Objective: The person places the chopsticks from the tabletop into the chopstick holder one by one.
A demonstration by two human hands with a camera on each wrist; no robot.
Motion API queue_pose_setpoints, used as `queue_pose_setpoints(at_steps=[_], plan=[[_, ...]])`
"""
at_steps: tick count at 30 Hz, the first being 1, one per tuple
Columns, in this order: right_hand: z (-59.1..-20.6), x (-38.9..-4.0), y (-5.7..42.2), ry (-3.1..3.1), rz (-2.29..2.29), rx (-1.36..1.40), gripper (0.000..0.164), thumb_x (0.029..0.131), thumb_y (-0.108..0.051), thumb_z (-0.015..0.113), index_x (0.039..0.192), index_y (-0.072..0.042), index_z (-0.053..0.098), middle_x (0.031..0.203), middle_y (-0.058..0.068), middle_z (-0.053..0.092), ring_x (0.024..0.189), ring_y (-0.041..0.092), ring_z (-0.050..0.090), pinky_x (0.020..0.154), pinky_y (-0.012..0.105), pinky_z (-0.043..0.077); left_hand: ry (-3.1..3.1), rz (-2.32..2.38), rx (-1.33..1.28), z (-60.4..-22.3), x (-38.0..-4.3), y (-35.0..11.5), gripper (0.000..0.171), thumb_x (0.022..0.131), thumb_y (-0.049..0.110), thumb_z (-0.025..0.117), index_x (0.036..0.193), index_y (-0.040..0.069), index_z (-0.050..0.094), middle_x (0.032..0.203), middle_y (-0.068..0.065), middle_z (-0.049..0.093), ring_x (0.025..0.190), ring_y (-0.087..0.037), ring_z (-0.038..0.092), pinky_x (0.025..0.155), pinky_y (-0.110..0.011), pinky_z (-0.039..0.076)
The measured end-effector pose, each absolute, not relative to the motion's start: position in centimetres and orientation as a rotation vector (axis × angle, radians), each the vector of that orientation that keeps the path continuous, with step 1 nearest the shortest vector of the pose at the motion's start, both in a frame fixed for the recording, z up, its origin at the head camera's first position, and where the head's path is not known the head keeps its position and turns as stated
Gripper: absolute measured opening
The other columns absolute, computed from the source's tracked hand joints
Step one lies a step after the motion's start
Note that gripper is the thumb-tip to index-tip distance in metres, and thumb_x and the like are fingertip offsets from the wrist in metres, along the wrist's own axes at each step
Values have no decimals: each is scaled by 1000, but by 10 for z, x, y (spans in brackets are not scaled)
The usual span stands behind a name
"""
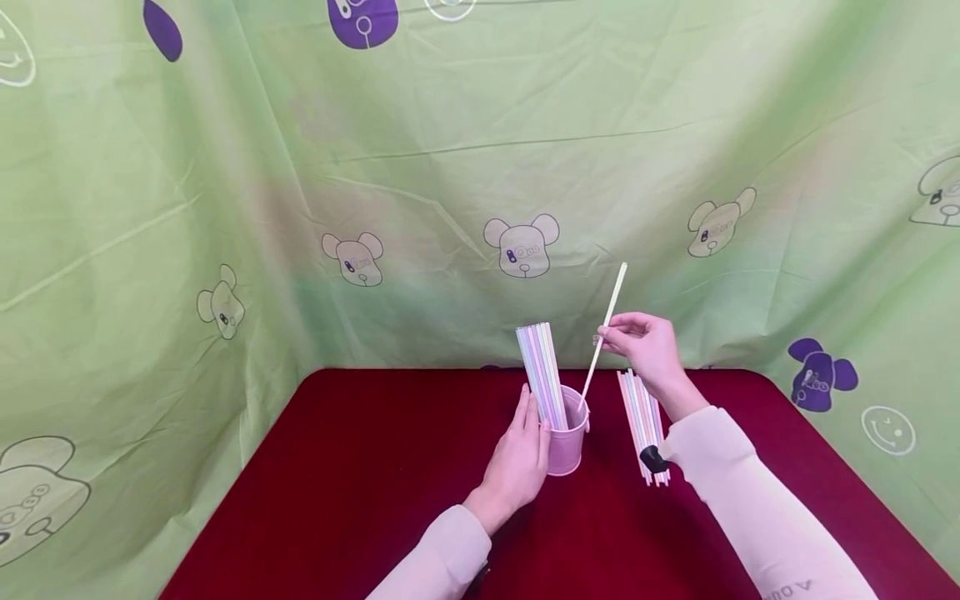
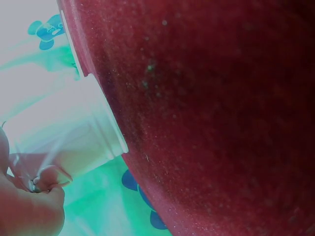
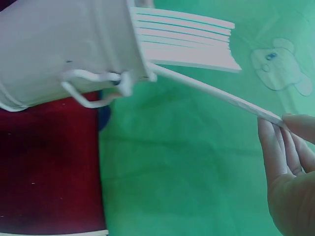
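Observation:
A small pink bucket [image 1: 564, 452] stands upright on the table, with a bundle of pastel straws [image 1: 542, 375] leaning to the left in it. My left hand [image 1: 517, 458] holds the bucket's left side near the rim, its thumb in front and its fingers up beside the straws. Between thumb and fingertips, my right hand [image 1: 647, 346] pinches one pale yellow straw [image 1: 611, 302] around its middle. That straw slants, its lower end inside the bucket mouth. In the right wrist view the pinched straw [image 3: 211, 91] runs from the rim to my fingertips.
More pastel straws [image 1: 637, 408] lie in a loose pile right of the bucket, partly covered by a black piece at my right cuff. A dark red cloth covers the table [image 1: 360, 483]. Behind it hangs a green curtain [image 1: 450, 183] with cartoon prints.

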State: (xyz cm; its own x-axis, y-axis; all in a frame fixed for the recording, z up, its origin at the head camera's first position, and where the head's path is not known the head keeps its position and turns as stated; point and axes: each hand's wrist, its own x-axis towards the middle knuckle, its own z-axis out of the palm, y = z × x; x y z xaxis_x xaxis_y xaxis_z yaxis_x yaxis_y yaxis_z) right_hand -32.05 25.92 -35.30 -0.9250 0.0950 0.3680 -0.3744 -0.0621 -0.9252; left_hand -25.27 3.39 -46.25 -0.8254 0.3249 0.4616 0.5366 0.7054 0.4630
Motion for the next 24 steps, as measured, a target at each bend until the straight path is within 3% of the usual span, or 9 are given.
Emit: queue_pose_setpoints(at_steps=[3,9,12,24], plan=[[-359,-319,253,-1989,1978,338,34,82,3,69,105,22,53,81,16,68,70,21,69,68,32,56,-2562,-841,-675,-463,-252,34,54,103,31,30,148,1,22,157,-10,11,128,-22,43,98,-33,43],[-362,-307,238,-2152,1885,406,26,82,5,67,101,19,57,91,37,61,74,30,69,72,42,54,-2565,-825,-673,-462,-253,34,54,103,30,31,148,1,22,157,-8,9,127,-22,45,98,-33,43],[-367,-303,232,-2202,1877,408,24,82,5,67,100,19,58,94,41,59,76,33,69,72,42,55,-2574,-833,-669,-462,-254,34,54,103,30,31,148,2,22,157,-7,9,127,-21,44,99,-33,43],[-402,-322,227,-2314,1729,330,22,79,-3,73,95,9,65,87,24,68,72,24,70,68,36,56,-2587,-831,-671,-461,-254,34,54,103,30,30,148,2,22,157,-7,8,127,-22,45,99,-32,42]])
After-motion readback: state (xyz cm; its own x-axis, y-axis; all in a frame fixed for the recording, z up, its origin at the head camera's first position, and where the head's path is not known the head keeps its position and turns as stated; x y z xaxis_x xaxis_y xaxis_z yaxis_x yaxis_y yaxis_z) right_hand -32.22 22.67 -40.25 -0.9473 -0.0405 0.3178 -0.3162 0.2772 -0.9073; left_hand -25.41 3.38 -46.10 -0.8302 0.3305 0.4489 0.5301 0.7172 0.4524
